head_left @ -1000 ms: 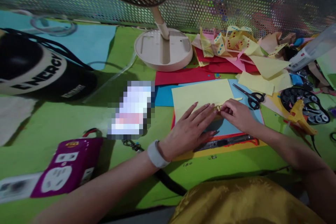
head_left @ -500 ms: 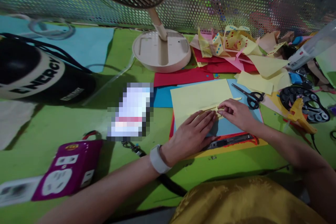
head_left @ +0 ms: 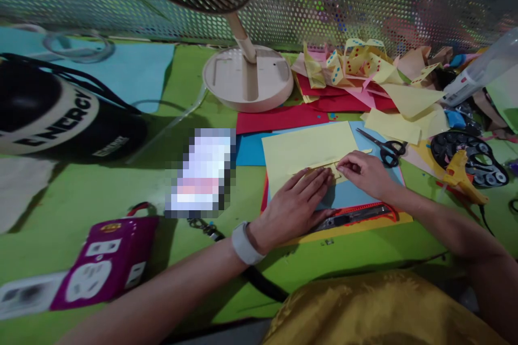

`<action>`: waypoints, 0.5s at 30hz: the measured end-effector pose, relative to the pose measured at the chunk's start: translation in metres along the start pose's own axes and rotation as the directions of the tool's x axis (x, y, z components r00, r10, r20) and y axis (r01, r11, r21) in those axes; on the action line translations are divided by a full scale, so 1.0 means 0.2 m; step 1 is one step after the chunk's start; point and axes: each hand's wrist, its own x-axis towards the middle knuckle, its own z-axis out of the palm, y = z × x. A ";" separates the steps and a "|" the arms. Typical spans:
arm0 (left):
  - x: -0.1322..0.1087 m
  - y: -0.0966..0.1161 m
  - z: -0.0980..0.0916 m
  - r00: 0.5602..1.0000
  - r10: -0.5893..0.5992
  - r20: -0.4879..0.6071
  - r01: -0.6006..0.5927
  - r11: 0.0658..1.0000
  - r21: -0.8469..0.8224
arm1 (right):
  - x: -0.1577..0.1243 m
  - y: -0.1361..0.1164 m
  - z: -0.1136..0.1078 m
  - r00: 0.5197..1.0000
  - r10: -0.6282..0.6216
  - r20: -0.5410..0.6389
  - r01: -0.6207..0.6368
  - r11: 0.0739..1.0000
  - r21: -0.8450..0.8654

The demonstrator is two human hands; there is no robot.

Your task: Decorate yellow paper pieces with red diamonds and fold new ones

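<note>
My left hand (head_left: pixel 297 202), with a pale band at the wrist, lies flat with its fingers stretched over the lower part of a yellow paper sheet (head_left: pixel 307 143). Close by on the right, my right hand (head_left: pixel 364 172) has thumb and fingertips pinched at a narrow folded yellow paper strip (head_left: pixel 336 174). My left fingers cover part of the strip. Beneath lies light blue paper (head_left: pixel 364 197). A utility knife (head_left: pixel 356 217) rests below my hands near an orange-red edge. Black scissors (head_left: pixel 386 151) lie beyond my right hand.
A fan's round base (head_left: pixel 251 81) stands behind the sheet, with heaped paper scraps (head_left: pixel 364 73) to its right. A blurred-out bright screen (head_left: pixel 204 170), purple power strip (head_left: pixel 107 259) and black bottle (head_left: pixel 73 110) are at left. A yellow glue gun (head_left: pixel 465 178) lies right.
My right fingertips have shifted slightly right, away from my left fingers, and more of the strip shows between the hands. My left hand stays almost still.
</note>
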 end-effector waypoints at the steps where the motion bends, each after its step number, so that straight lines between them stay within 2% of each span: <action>1: 0.00 0.00 0.00 1.000 -0.002 0.002 0.002 1.000 0.000 | 0.00 0.00 0.00 1.000 0.007 0.000 -0.007 1.000 0.018; 7: 0.00 -0.01 0.00 0.999 -0.013 0.030 0.013 1.000 0.016 | 0.01 0.01 -0.01 1.000 0.012 0.008 -0.013 0.999 0.044; 15: 0.01 -0.02 -0.01 0.999 -0.025 0.048 0.024 1.000 0.009 | 0.01 0.00 -0.03 1.000 -0.006 0.016 0.009 0.989 -0.150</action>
